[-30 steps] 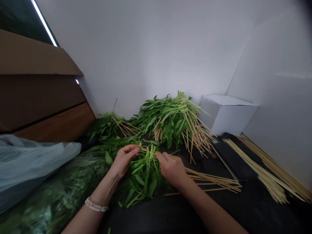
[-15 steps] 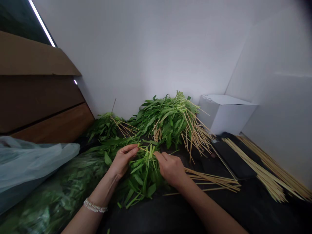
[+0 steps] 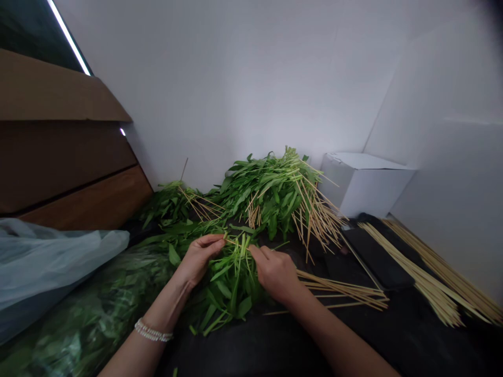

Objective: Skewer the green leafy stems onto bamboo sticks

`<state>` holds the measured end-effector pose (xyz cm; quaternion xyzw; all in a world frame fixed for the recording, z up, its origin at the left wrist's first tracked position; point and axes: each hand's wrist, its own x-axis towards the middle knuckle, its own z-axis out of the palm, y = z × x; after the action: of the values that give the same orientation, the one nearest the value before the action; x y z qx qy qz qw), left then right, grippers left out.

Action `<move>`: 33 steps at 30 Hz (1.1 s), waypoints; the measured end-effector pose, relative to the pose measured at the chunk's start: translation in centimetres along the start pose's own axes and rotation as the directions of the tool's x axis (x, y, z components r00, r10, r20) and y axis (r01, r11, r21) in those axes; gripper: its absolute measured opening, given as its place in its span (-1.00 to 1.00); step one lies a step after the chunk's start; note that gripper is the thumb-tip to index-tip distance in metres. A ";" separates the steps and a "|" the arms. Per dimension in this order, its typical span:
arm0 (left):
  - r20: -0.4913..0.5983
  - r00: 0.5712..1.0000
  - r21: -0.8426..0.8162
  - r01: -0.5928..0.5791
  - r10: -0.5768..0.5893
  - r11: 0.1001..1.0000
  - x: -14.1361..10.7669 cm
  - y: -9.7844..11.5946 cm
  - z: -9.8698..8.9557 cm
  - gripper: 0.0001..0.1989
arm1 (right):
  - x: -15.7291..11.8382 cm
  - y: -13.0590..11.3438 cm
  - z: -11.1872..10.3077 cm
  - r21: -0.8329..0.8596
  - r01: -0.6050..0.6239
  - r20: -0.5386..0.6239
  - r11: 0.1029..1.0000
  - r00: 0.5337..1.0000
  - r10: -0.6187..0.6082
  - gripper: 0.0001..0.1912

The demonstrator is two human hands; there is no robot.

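Observation:
Green leafy stems point(image 3: 242, 250) hang side by side on a thin wooden skewer point(image 3: 232, 241) between my hands, their leaves spread downward over the dark surface. My left hand point(image 3: 200, 256) pinches near the skewer's left end, where a short piece of green stem shows at the fingertips. On the right, my right hand point(image 3: 277, 272) is closed around the skewer's other side, beside the stems; its fingers hide that part. Loose skewers point(image 3: 346, 290) lie to the right of my right wrist.
Behind my hands is a heap of skewered greens point(image 3: 271, 188), with a smaller bunch point(image 3: 168, 201) left of it. A white box point(image 3: 369, 178), a black flat object point(image 3: 377, 256) and skewer bundles point(image 3: 420, 277) lie right. Bagged greens point(image 3: 98, 309) fill the left.

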<state>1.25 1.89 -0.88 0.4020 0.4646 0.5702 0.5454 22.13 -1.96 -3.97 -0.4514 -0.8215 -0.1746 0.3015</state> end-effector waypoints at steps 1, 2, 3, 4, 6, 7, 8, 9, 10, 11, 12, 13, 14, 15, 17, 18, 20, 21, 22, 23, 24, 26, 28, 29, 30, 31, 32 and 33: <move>0.014 1.000 0.004 0.004 -0.004 1.000 0.0 0.0 -0.1 -0.68 | 0.0 0.0 0.0 0.001 0.004 -0.005 1.000 1.000 -0.004 -0.62; 0.028 1.000 0.009 0.009 -0.009 1.000 0.0 -0.1 -0.1 -0.68 | 0.0 0.0 0.0 0.000 0.008 -0.011 1.000 1.000 -0.008 -0.63; 0.038 0.999 0.013 0.014 -0.015 1.000 0.0 -0.1 -0.2 -0.68 | 0.0 -0.1 0.0 -0.001 0.010 -0.017 1.000 1.000 -0.010 -0.63; 0.049 0.999 0.017 0.021 -0.022 1.000 0.0 -0.2 -0.3 -0.68 | -0.1 -0.1 0.0 -0.002 0.013 -0.022 1.000 1.000 -0.013 -0.63; 0.073 0.997 0.030 0.035 -0.037 0.999 0.0 -0.3 -0.4 -0.69 | -0.1 -0.2 0.0 -0.007 0.018 -0.026 1.000 0.999 -0.018 -0.63; 0.083 0.996 0.037 0.042 -0.045 0.998 -0.1 -0.3 -0.4 -0.70 | -0.1 -0.3 0.0 -0.010 0.020 -0.026 1.000 0.999 -0.020 -0.63; 0.091 0.994 0.044 0.053 -0.056 0.998 -0.1 -0.3 -0.4 -0.70 | -0.1 -0.3 0.1 -0.012 0.021 -0.023 1.000 1.000 -0.021 -0.63; 0.096 0.993 0.049 0.063 -0.068 0.997 -0.1 -0.3 -0.3 -0.71 | -0.1 -0.3 0.1 -0.012 0.022 -0.018 1.000 1.000 -0.022 -0.63; 0.097 0.992 0.054 0.071 -0.077 0.996 -0.2 -0.4 -0.2 -0.71 | -0.2 -0.4 0.1 -0.012 0.020 -0.013 1.000 1.000 -0.020 -0.63; 0.096 0.992 0.063 0.074 -0.080 0.995 -0.3 -0.4 -0.1 -0.71 | -0.2 -0.4 0.2 -0.012 0.019 -0.007 1.000 1.000 -0.019 -0.64; 0.098 0.992 0.076 0.071 -0.078 0.995 -0.3 -0.4 0.0 -0.72 | -0.2 -0.4 0.3 -0.012 0.019 -0.002 1.000 1.000 -0.019 -0.65; 0.106 0.992 0.092 0.059 -0.068 0.994 -0.4 -0.4 0.1 -0.72 | -0.2 -0.4 0.4 -0.012 0.021 0.002 1.000 1.000 -0.021 -0.65; 0.117 0.992 0.111 0.038 -0.051 0.993 -0.5 -0.4 0.3 -0.73 | -0.3 -0.4 0.4 -0.012 0.024 0.006 1.000 1.000 -0.023 -0.65; 0.133 0.991 0.130 0.016 -0.033 0.991 -0.5 -0.5 0.4 -0.74 | -0.3 -0.4 0.5 -0.012 0.026 0.008 1.000 1.000 -0.026 -0.65; 0.164 0.986 0.157 -0.021 -0.005 0.987 -0.6 -0.6 0.5 -0.75 | -0.3 -0.4 0.5 -0.013 0.035 0.009 0.999 0.999 -0.035 -0.65; 0.172 0.985 0.164 -0.035 0.006 0.986 -0.5 -0.6 0.5 -0.74 | -0.3 -0.4 0.5 -0.016 0.039 0.002 0.999 0.999 -0.039 -0.66; 0.172 0.985 0.174 -0.053 0.023 0.983 -0.4 -0.6 0.4 -0.69 | -0.1 -0.2 0.2 -0.032 0.049 -0.034 0.998 0.998 -0.050 -0.66; 0.167 0.986 0.174 -0.061 0.031 0.983 -0.3 -0.6 0.3 -0.64 | 0.0 -0.1 0.0 -0.044 0.050 -0.066 0.998 0.996 -0.053 -0.67; 0.163 0.986 0.174 -0.067 0.039 0.983 -0.3 -0.6 0.3 -0.59 | 0.2 0.1 -0.2 -0.056 0.045 -0.110 0.997 0.993 -0.051 -0.68; 0.167 0.985 0.174 -0.069 0.040 0.982 -0.2 -0.6 0.3 -0.55 | 0.4 0.4 -0.5 -0.067 0.033 -0.162 0.997 0.986 -0.044 -0.69; 0.174 0.984 0.177 -0.066 0.035 0.982 -0.2 -0.6 0.3 -0.53 | 0.5 0.7 -0.8 -0.075 0.015 -0.214 0.997 0.976 -0.031 -0.69; 0.192 0.981 0.198 -0.050 0.011 0.979 -0.3 -0.8 0.4 -0.56 | 0.8 1.3 -1.4 -0.073 -0.032 -0.307 0.997 0.952 0.008 -0.69; 0.212 0.977 0.238 -0.043 -0.009 0.970 -0.4 -1.1 0.5 -0.61 | 0.8 1.8 -1.9 -0.039 -0.070 -0.373 0.997 0.926 0.050 -0.69; 0.228 0.973 0.265 -0.048 -0.014 0.963 -0.5 -1.2 0.6 -0.64 | 0.8 2.1 -2.1 -0.011 -0.081 -0.405 0.997 0.912 0.069 -0.70; 0.248 0.969 0.291 -0.059 -0.015 0.955 -0.5 -1.3 0.6 -0.67 | 0.7 2.3 -2.3 0.022 -0.086 -0.440 0.996 0.894 0.087 -0.72; 0.270 0.963 0.313 -0.074 -0.014 0.947 -0.6 -1.4 0.6 -0.70 | 0.7 2.5 -2.4 0.056 -0.087 -0.473 0.995 0.875 0.103 -0.73; 0.282 0.959 0.322 -0.087 -0.008 0.943 -0.7 -1.4 0.6 -0.73 | 0.6 2.6 -2.5 0.086 -0.084 -0.504 0.993 0.856 0.117 -0.75; 0.291 0.957 0.333 -0.106 0.005 0.937 -0.8 -1.4 0.6 -0.76 | 0.5 2.7 -2.6 0.110 -0.080 -0.526 0.991 0.841 0.127 -0.76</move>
<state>2.24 1.06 -2.06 0.5822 0.4622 0.4313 0.5113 25.12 -1.65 -1.64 -0.4161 -0.6869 -0.2417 0.5447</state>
